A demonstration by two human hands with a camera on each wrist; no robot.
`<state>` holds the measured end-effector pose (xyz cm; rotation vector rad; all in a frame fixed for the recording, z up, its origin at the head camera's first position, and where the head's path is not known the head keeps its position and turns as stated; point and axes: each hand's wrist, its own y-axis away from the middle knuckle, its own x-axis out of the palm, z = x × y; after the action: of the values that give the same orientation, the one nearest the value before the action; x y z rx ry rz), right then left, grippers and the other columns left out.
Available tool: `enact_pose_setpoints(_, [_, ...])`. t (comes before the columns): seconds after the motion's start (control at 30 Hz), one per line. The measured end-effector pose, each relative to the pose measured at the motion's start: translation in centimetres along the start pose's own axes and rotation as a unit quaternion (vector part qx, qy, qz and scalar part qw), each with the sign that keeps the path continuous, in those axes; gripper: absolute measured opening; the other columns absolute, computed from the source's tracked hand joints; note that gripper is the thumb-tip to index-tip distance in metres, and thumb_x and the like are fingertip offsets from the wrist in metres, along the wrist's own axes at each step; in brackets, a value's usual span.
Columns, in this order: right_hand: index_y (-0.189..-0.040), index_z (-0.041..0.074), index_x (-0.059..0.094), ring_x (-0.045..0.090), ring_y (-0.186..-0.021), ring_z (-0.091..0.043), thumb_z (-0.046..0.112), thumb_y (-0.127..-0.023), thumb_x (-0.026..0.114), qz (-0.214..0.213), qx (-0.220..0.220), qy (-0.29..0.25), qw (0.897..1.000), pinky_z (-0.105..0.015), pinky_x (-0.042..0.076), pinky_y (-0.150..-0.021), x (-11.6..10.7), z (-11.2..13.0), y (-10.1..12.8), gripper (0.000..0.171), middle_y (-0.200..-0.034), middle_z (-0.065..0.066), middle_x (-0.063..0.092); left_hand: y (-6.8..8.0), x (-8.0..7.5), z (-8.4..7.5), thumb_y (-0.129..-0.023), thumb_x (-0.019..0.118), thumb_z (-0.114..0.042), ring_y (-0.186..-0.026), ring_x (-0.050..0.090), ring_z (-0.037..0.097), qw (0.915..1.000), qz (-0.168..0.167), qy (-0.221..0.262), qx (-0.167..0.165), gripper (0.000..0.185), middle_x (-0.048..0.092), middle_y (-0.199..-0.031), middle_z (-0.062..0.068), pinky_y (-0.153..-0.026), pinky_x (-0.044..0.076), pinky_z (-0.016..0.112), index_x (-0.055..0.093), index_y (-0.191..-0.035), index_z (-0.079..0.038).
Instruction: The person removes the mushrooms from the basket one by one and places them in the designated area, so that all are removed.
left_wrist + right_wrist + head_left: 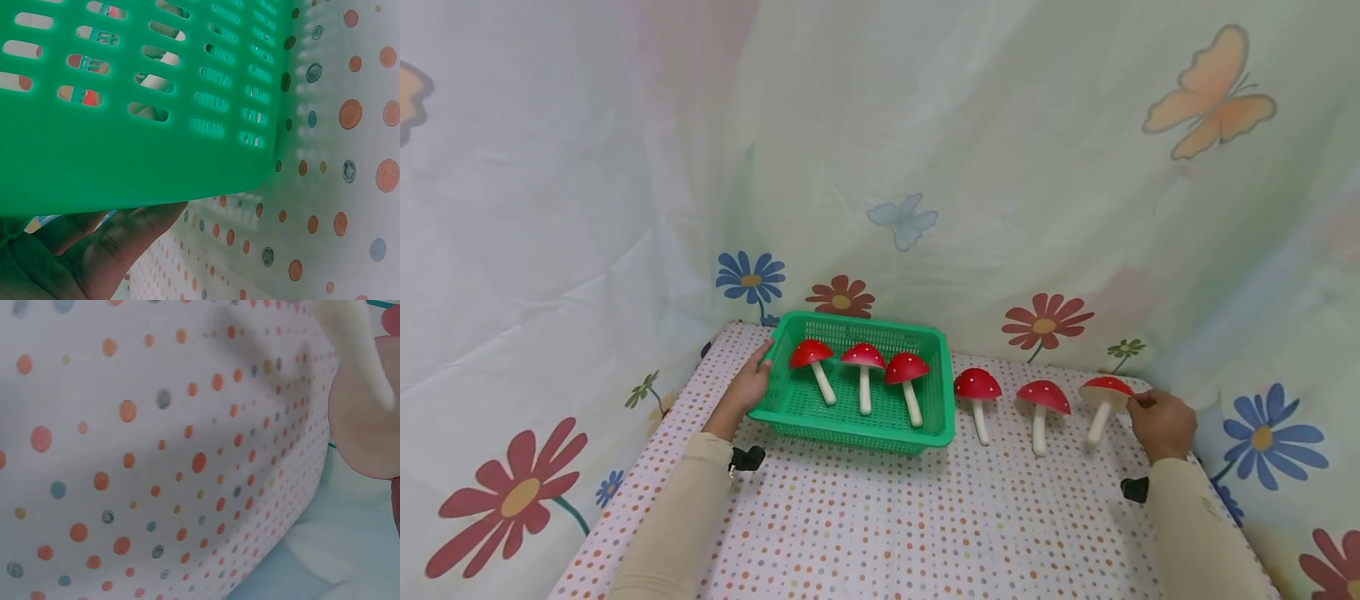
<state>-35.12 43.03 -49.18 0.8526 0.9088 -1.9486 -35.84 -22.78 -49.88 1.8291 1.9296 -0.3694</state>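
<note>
A green plastic basket point(850, 429) stands on the dotted table with three red, white-stemmed toy mushrooms point(862, 367) lying in it. My left hand point(758, 368) grips its left rim; the left wrist view shows the basket's slotted wall point(156, 94) close above my palm point(94, 250). Right of the basket lie two more mushrooms point(977, 392) point(1042, 402). My right hand point(1141, 402) pinches the cap edge of a third, the rightmost mushroom point(1103, 393), which is tilted. Its pale stem point(353, 337) shows in the right wrist view. Whether it rests on the table I cannot tell.
The table wears a white cloth with coloured dots point(887, 525). A curtain printed with flowers and butterflies point(925, 167) hangs close behind and on both sides. The table's right edge point(1213, 483) lies just beside my right wrist.
</note>
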Motion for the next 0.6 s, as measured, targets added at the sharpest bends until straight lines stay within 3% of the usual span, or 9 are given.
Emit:
enact_pose_setpoints(0.27, [-0.101,-0.013,0.068,0.061,-0.067,-0.033,0.013,-0.096,0.058,0.040,-0.001,0.029,0.999,-0.037,0.049,-0.050,0.8,0.0,0.5,0.029,-0.091,-0.031,0.068,-0.3,0.3,0.0,-0.110,0.023,-0.028,-0.152,0.010,0.040,0.9999,0.001,-0.005,0.013,0.051,0.010,-0.167,0.009,-0.120,0.013,0.063,0.013,-0.160,-0.030])
enact_pose_setpoints(0.6, [-0.104,-0.013,0.065,0.061,-0.075,-0.037,0.009,-0.096,0.061,0.040,0.015,0.037,0.998,-0.043,0.052,-0.058,1.8,0.2,1.0,0.024,-0.097,-0.032,0.067,0.0,0.0,0.0,-0.109,0.024,-0.030,-0.151,0.011,0.042,1.0000,0.001,-0.005,0.004,0.051,0.011,-0.167,0.012,-0.118,0.013,0.065,0.013,-0.159,-0.032])
